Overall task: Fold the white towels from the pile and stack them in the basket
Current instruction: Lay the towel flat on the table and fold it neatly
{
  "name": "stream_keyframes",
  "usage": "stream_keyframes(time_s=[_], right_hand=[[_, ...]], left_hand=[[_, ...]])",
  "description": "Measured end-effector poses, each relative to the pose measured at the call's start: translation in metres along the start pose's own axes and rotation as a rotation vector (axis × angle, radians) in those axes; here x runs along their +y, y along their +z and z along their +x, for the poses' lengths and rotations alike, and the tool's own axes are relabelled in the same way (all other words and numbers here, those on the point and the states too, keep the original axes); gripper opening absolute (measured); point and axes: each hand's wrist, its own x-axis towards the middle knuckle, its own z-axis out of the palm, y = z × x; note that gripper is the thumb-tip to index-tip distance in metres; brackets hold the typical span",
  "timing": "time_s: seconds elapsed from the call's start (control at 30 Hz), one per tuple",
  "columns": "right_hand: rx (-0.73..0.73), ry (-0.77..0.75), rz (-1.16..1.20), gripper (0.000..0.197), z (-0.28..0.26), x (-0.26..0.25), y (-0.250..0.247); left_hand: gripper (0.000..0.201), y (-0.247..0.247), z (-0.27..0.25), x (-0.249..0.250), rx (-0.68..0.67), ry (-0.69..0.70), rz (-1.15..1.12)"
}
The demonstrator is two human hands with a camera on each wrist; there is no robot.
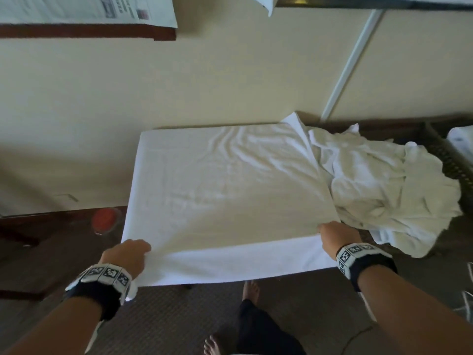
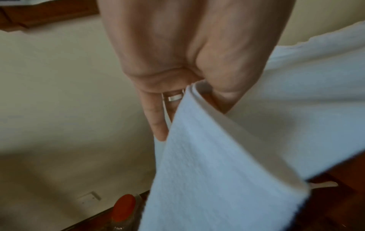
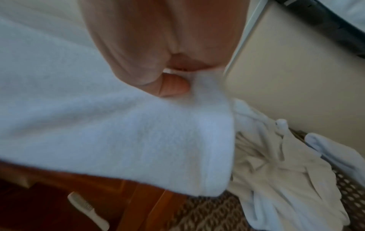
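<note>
Head view shows our left hand [image 1: 128,254] and right hand [image 1: 335,235] each pinching a near corner of the white towel [image 1: 220,190], spread over the desk [image 1: 51,242] beside the towel pile [image 1: 384,185]. We'd keep both corners level and taut, then carry them evenly to the far edge. No writing is legible.

Fingertips of both hands hidden under the towel [image 1: 225,196] edge, basket [image 1: 450,160] cut off at the right of the frame, papers [image 1: 84,8] at upper left too blurry to read, red thing [image 1: 106,220] at left blurry
</note>
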Motion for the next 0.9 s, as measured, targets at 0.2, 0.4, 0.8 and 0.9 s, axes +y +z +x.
stream_keyframes(time_s=[0.2, 0.4, 0.8, 0.9], right_hand=[[0.136, -0.005, 0.010, 0.026, 0.060, 0.019, -0.055], [0.181, -0.024, 0.049, 0.027, 0.141, 0.023, -0.099], [0.315, -0.025, 0.050, 0.038, 0.225, 0.003, -0.111], [0.405, -0.108, 0.190, 0.041, 0.198, -0.017, -0.081]], left_hand=[[0.025, -0.068, 0.048, -0.010, 0.142, -0.031, 0.000], [0.041, -0.124, 0.115, -0.015, 0.149, -0.053, 0.043], [0.064, -0.118, 0.189, 0.004, 0.370, -0.036, -0.108], [0.063, -0.071, 0.163, 0.034, 0.358, 0.034, -0.261]])
